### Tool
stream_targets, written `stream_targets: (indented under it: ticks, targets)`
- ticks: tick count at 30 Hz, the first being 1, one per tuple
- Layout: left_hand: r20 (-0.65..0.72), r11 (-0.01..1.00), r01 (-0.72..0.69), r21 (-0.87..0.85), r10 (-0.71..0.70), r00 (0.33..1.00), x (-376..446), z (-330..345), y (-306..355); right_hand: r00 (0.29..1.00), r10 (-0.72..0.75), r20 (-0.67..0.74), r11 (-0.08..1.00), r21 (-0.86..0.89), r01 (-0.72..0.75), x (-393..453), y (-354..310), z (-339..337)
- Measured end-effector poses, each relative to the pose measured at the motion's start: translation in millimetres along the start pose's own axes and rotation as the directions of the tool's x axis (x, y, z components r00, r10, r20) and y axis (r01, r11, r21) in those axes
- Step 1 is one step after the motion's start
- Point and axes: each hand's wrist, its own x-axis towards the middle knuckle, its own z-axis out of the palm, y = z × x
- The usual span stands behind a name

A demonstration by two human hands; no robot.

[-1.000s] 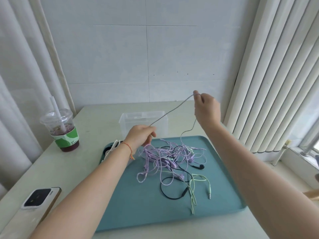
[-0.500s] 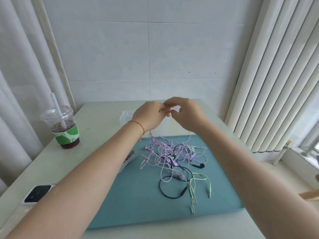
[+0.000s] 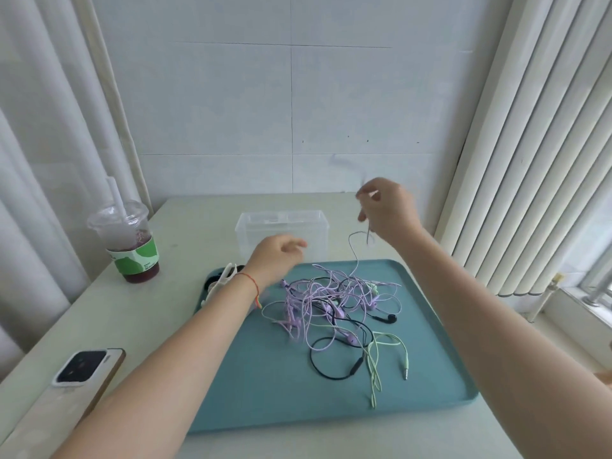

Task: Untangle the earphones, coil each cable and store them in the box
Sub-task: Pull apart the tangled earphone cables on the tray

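A tangle of purple, black and green earphones [image 3: 334,309] lies on the teal tray [image 3: 265,399]. My right hand [image 3: 389,212] is raised above the tray's far right corner and pinches a thin pale cable [image 3: 355,250], which loops down into the tangle. My left hand [image 3: 276,258] hovers low over the tray's far left part, in front of the clear plastic box [image 3: 311,226]. Its fingers are relaxed and point right, and I see nothing in them. The box stands open just behind the tray.
A plastic cup with a dark drink and a straw [image 3: 130,241] stands at the far left of the table. A phone [image 3: 84,367] lies near the left front edge. White and black items [image 3: 220,281] sit at the tray's left rim. Vertical blinds hang on the right.
Both hands were together above the box; now they are apart. The left hand dropped towards the tangle, and the right moved right, still pinching the pale cable.
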Motion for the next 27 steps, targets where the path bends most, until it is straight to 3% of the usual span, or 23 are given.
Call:
stream_targets:
  ticks: [2,4,6,8,10,13,15,17,18,20,21,23,27]
  targets:
    - [-0.179,0.979,-0.007,-0.205,-0.031,0.983,4,-5,13,0.992,-0.029,0.124,0.990,-0.136,0.046,-6,5,6]
    - [-0.279,0.932,-0.071,-0.355,-0.033,0.960,7,-12,29,0.978,-0.066,0.200,0.985,-0.142,0.096,-10,7,11]
    - [-0.206,0.931,-0.138,-0.338,0.070,0.976,5,-17,43,0.954,-0.097,0.285,0.985,-0.111,0.133,-13,5,14]
    - [0.021,0.947,-0.165,-0.276,0.178,0.984,1,-15,53,0.934,-0.125,0.334,0.982,-0.091,0.164,-15,0,16]
    - [0.176,0.968,-0.154,-0.197,0.189,0.966,-1,-8,56,0.931,-0.152,0.333,0.981,-0.066,0.184,-15,-6,18]
    - [0.171,0.984,-0.131,-0.123,0.151,0.973,-4,0,58,0.943,-0.152,0.296,0.983,-0.051,0.175,-15,-6,19]
    - [0.117,0.980,-0.051,-0.194,0.075,0.990,-2,1,57,0.950,-0.127,0.285,0.986,-0.068,0.152,-14,0,16]
    - [0.014,0.857,0.092,-0.507,-0.098,0.995,3,-4,52,0.957,-0.076,0.279,0.980,-0.157,0.123,-11,10,12]
    - [-0.037,0.710,0.129,-0.692,-0.213,0.976,6,-10,48,0.962,-0.036,0.271,0.975,-0.201,0.093,-10,16,8]
    - [-0.158,0.451,0.049,-0.891,-0.410,0.898,13,-27,36,0.968,0.078,0.240,0.973,-0.232,-0.021,-9,33,2]
    - [-0.232,0.417,-0.016,-0.909,-0.473,0.850,16,-34,29,0.965,0.137,0.223,0.973,-0.213,-0.089,-9,42,-2]
    - [-0.307,0.435,-0.069,-0.898,-0.506,0.806,18,-42,19,0.957,0.223,0.187,0.968,-0.155,-0.196,-10,52,-7]
    - [-0.193,0.578,0.026,-0.816,-0.315,0.929,10,-27,28,0.934,0.276,0.228,0.950,-0.214,-0.228,-13,33,-11]
